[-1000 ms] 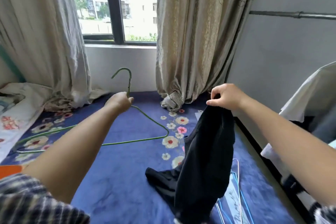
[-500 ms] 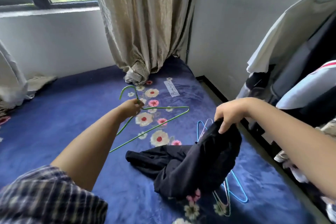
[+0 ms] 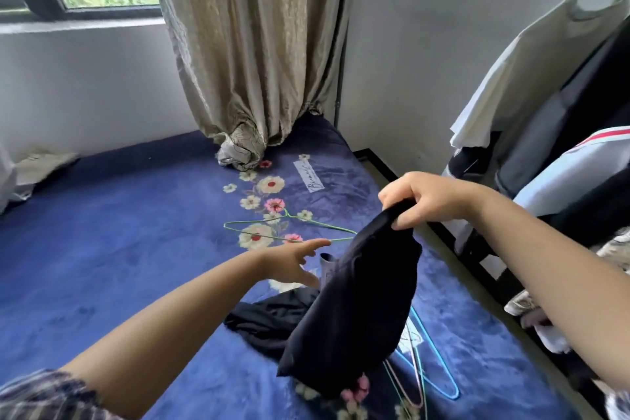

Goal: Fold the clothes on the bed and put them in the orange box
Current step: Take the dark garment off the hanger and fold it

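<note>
While my right hand (image 3: 429, 199) is pinching the dark navy cloth garment (image 3: 354, 310) up, my left hand (image 3: 289, 264), fingers spread, is reaching for it—probably needing a second corner before folding.

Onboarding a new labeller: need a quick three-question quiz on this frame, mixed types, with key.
1. True or false: the right hand grips the black cloth garment by its top edge.
2. Multiple choice: where is the green wire hanger?
A. in the left hand
B. lying on the blue floral blanket
C. hooked on the beige curtain
3. Fill in: the left hand is ____, fingers spread, reaching toward the garment.

Key
1. True; the garment's lower part trails onto the blanket.
2. B; it lies flat beyond the left hand, not touching it.
3. Open (empty).
</note>
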`<state>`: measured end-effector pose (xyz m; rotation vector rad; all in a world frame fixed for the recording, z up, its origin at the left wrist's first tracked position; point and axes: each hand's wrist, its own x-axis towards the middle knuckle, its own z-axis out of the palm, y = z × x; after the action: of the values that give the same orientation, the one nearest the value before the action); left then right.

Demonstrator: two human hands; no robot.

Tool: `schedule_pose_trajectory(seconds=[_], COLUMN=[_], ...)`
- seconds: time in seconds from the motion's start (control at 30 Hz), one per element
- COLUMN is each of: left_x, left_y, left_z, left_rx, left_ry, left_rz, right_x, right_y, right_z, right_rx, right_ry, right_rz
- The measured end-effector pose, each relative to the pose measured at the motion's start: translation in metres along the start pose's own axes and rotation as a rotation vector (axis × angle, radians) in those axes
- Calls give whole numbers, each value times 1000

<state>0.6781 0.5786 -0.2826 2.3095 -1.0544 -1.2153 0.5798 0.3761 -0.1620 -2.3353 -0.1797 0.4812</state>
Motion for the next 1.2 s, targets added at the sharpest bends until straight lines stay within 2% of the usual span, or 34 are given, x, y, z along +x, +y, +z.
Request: schedule_pose_trajectory(seconds=[0.07,0.17,0.23,0.3,0.37,0.47,0.57,0.67,0.73,0.8,0.87,0.93,1.07,1.13,1.2], left_x=[-5,-14,-23,-34,-51,-81,-115,-150,-166,-183,-202,-219,-246,-260,-270], left_y=[2,3,-5,-20,-31,-39,-30,-16,-12,-7,0,10,26,28,30], left_z=[4,4,-2,-16,-33,-60,-88,-104,-110,-113,-113,-114,-112,-112,-111], left_rx=[-20,-11,83,276,397,254,177,203,131,-80,-379,-625,-749,-892,-887], left_ry=[34,3,-5,39,181,497,816,1052,1131,1202,1254,1249,1256,1234,1200], left_rz=[74,66,-22,-181,-290,-336,-337,-371,-347,-256,-140,-67,-43,71,169], right_x=[2,-3,-7,-9,-10,-7,0,1,-5,-12,-19,-23,-27,-27,-26], right_y=[-13,-25,-31,-33,-33,-33,-31,-40,-50,-63,-74,-82,-84,-76,-70], right_z=[-2,-7,-9,-14,-17,-16,-16,-18,-19,-20,-20,-19,-16,-17,-18], right_rx=[97,223,234,231,237,245,127,-22,-124,-103,94,276,502,536,509], right_ry=[14,53,102,200,324,480,594,485,439,440,373,272,70,-47,-113], right_rz=[-84,-167,-193,-170,-130,-60,11,62,38,-39,-145,-258,-382,-394,-342])
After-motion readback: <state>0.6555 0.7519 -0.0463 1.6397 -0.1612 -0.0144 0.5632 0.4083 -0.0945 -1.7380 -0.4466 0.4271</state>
